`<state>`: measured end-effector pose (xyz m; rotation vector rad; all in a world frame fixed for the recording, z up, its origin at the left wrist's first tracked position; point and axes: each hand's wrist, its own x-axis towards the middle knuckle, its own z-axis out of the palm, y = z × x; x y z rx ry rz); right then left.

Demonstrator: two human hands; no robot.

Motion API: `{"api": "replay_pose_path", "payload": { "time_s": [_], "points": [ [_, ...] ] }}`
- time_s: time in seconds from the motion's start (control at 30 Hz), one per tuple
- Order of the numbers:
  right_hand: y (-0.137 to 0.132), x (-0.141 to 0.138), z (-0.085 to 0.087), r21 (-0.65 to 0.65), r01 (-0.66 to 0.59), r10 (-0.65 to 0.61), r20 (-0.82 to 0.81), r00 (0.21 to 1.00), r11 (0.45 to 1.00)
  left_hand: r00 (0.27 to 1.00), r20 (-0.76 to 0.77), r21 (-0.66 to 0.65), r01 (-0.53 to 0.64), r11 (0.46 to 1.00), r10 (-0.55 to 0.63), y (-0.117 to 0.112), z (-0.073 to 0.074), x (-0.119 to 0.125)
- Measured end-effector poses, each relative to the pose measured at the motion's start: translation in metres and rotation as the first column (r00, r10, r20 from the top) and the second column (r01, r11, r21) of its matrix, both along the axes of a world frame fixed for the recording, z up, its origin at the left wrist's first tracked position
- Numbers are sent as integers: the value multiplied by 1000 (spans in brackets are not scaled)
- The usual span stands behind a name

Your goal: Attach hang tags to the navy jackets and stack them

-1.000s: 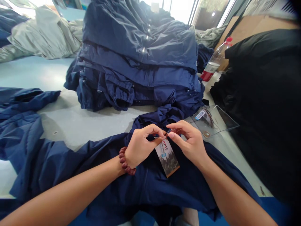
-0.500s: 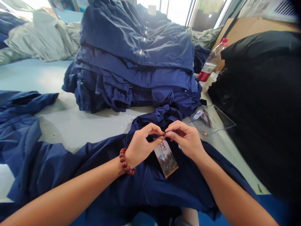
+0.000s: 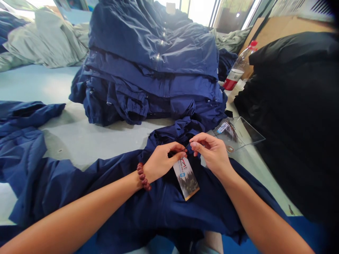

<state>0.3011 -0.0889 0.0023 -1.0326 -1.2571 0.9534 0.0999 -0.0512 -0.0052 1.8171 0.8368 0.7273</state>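
Observation:
A navy jacket lies spread across the near side of the table. Above its collar, my left hand, with a red bead bracelet at the wrist, pinches a thin dark hang-tag string. My right hand pinches the same string a little to the right, fingertips closed on it. From the string a printed cardboard hang tag with a forest picture hangs below my left fingers, over the jacket. How the string fastens is too small to make out.
Folded navy jackets are stacked behind my hands. To the right are a clear tray holding dark strings, a plastic bottle and a black garment pile. Grey-green fabric lies at the back left.
My hands have moved slightly apart, my right fingers rising to the right, and more of the string shows between them. The tag still hangs in nearly the same place.

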Motion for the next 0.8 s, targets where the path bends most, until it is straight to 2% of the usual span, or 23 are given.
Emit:
{"api": "replay_pose_path", "payload": {
  "time_s": [0.3, 0.5, 0.67, 0.8],
  "points": [
    [5, 1, -3, -83, 10, -18, -97, 995, 997, 998, -30, -67, 45, 997, -47, 1, 2, 2],
    [9, 6, -5, -199, -81, 61, -106, 993, 977, 997, 0, -133, 82, 988, -83, 4, -1, 0],
    [8, 6, -10, -321, -127, 130, -12, 991, 938, 998, 7, -159, 58, 985, -58, 4, 0, 1],
    [6, 3, -12, -294, -148, 176, 71, 982, 944, 1000, -2, -186, 29, 982, -30, 4, 1, 0]
  ]
}}
